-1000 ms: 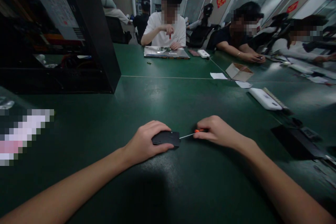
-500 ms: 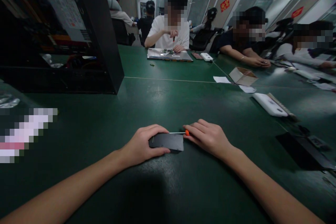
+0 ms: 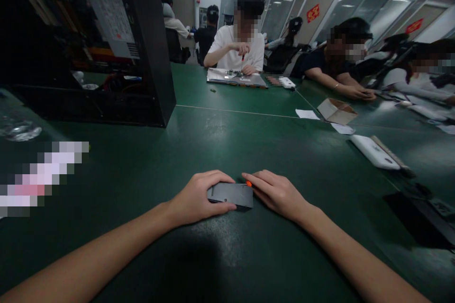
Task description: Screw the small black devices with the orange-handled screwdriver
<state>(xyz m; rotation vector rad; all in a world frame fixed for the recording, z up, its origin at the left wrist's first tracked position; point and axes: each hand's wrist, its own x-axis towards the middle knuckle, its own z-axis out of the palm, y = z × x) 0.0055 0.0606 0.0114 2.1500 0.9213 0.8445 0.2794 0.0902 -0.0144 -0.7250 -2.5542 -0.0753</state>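
My left hand is wrapped round one end of a dark grey rectangular box on the table, thumb along the near side and fingers along the far side. Small holes show on the box's upper face. Close to its right end, my right hand is closed round a screwdriver. Only a bit of its orange handle and a short stretch of thin shaft show, lying by the far right edge of the box. The tip is out of sight, and my fingers cover the rest of the handle.
A black computer case stands at the left on the green table. To the right lie a white device, an open cardboard box and a black flat object. Across the table, a person works over a flat panel.
My right hand has come closer to the box, and much less of the screwdriver shaft shows. The view has shifted, so the surroundings sit further right. My left hand keeps its hold.
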